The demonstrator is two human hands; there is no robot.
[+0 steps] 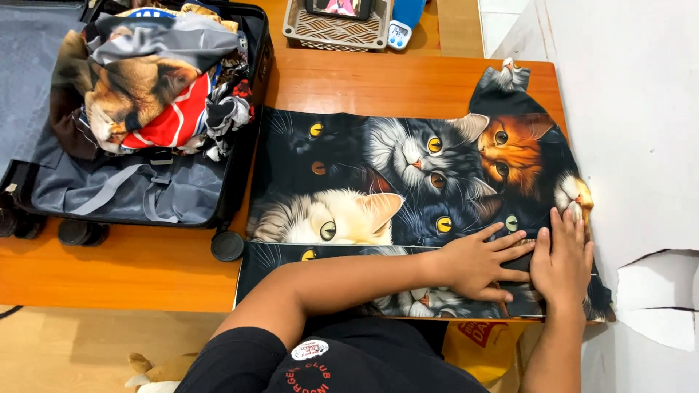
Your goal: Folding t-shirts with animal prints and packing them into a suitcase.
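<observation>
A cat-printed garment [378, 175] lies spread flat on the wooden table [145, 269], its near edge folded over. My left hand [477, 263] reaches across my body and presses flat on the folded near part, fingers spread. Beside it, my right hand [562, 262] lies flat with its fingers pointing away, at the right end of the garment. Both palms rest on the cloth and neither grips it.
An open dark suitcase [131, 189] with grey lining sits at the left on the table, with crumpled printed clothes [153, 87] piled in it. A woven tray [335, 30] stands at the far edge. A white wall [633, 124] borders the right.
</observation>
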